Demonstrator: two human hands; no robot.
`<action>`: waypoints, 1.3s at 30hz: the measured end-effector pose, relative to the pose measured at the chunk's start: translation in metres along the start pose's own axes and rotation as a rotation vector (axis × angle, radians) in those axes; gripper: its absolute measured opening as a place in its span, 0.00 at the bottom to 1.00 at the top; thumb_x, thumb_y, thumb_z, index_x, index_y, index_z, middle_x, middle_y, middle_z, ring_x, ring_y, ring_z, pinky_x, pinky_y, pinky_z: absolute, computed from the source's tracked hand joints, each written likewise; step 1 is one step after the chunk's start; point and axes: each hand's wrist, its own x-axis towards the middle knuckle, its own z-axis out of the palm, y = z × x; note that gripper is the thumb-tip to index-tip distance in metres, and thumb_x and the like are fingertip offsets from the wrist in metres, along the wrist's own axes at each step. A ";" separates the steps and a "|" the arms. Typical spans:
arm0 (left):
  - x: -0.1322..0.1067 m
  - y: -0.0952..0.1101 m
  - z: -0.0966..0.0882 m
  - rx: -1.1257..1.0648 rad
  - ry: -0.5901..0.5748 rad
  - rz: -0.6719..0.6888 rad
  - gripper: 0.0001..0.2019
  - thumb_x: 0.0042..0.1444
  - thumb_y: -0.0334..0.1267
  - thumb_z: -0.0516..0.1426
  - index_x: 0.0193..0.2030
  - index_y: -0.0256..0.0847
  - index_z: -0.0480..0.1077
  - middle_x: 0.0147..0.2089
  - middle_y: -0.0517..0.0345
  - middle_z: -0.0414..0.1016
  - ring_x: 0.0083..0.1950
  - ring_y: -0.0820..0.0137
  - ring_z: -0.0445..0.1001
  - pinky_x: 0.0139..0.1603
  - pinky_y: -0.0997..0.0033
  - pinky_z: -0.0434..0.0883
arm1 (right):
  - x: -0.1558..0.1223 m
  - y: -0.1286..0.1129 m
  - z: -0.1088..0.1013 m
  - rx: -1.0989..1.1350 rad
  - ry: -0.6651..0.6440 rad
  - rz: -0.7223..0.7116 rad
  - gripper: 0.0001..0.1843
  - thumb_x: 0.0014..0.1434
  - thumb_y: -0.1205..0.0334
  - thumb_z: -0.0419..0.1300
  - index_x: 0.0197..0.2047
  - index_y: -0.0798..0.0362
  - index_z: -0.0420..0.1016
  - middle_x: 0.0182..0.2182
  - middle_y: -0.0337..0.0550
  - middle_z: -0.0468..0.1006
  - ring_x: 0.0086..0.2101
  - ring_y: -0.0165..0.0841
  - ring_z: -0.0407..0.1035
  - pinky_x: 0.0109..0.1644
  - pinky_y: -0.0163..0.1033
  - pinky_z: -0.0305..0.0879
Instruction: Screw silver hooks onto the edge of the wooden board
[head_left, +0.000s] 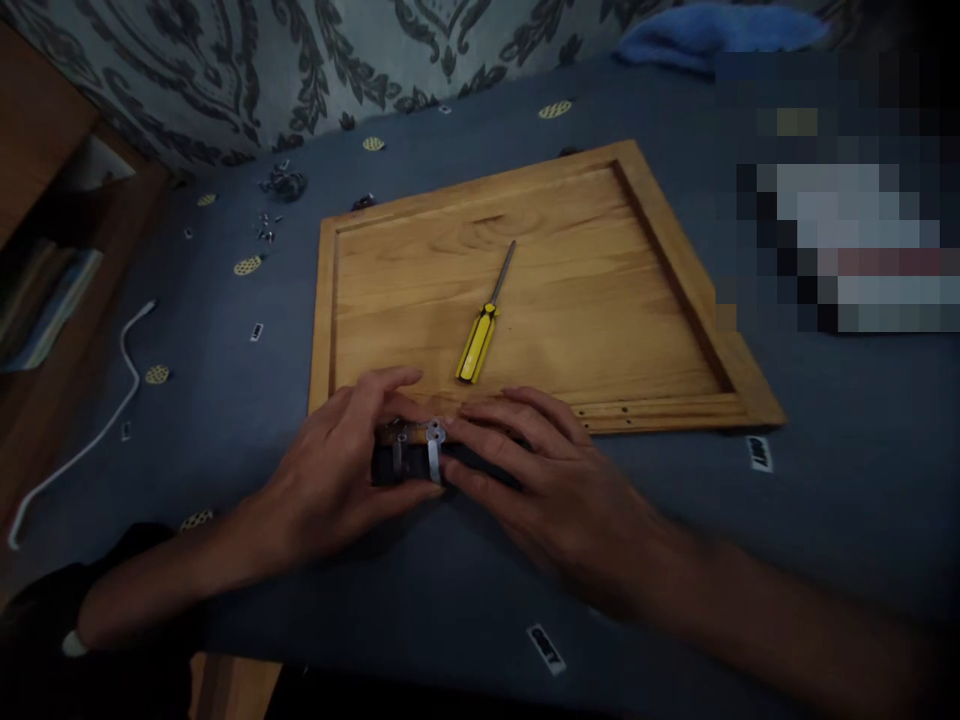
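A wooden cabinet door (600, 300) lies flat on a blue cloth, its recessed panel facing up. A yellow-handled screwdriver (484, 325) rests on the panel, tip pointing away from me. At the door's near edge sits a dark metal hinge (420, 450) with silvery parts. My left hand (337, 470) grips the hinge from the left, fingers curled around it. My right hand (540, 470) presses on it from the right, fingers together over its end.
A small pile of screws and metal fittings (277, 195) lies at the far left of the blue cloth (825, 480). A white cable (112, 400) trails along the left. A blue towel (712, 30) sits at the back. A wooden shelf (45, 200) stands left.
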 end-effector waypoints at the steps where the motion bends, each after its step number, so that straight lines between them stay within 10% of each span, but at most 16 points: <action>1: 0.000 0.000 0.000 0.001 -0.001 -0.001 0.37 0.55 0.38 0.68 0.66 0.49 0.54 0.51 0.55 0.80 0.56 0.57 0.79 0.56 0.52 0.75 | 0.000 0.000 0.000 0.005 -0.001 0.003 0.20 0.76 0.64 0.45 0.49 0.52 0.79 0.52 0.43 0.82 0.55 0.39 0.69 0.62 0.51 0.68; 17: 0.000 0.001 0.000 0.019 -0.001 0.010 0.36 0.56 0.41 0.68 0.65 0.50 0.54 0.51 0.55 0.80 0.55 0.57 0.79 0.55 0.52 0.75 | -0.003 0.001 0.006 -0.014 0.022 0.002 0.09 0.71 0.64 0.56 0.47 0.51 0.79 0.52 0.42 0.81 0.56 0.38 0.67 0.64 0.50 0.60; 39: 0.001 -0.001 0.001 0.034 -0.014 -0.001 0.35 0.55 0.40 0.68 0.64 0.52 0.55 0.52 0.57 0.79 0.56 0.59 0.79 0.56 0.54 0.75 | 0.002 0.000 -0.001 -0.056 -0.005 -0.003 0.20 0.76 0.64 0.45 0.46 0.49 0.80 0.48 0.40 0.82 0.50 0.38 0.70 0.62 0.54 0.65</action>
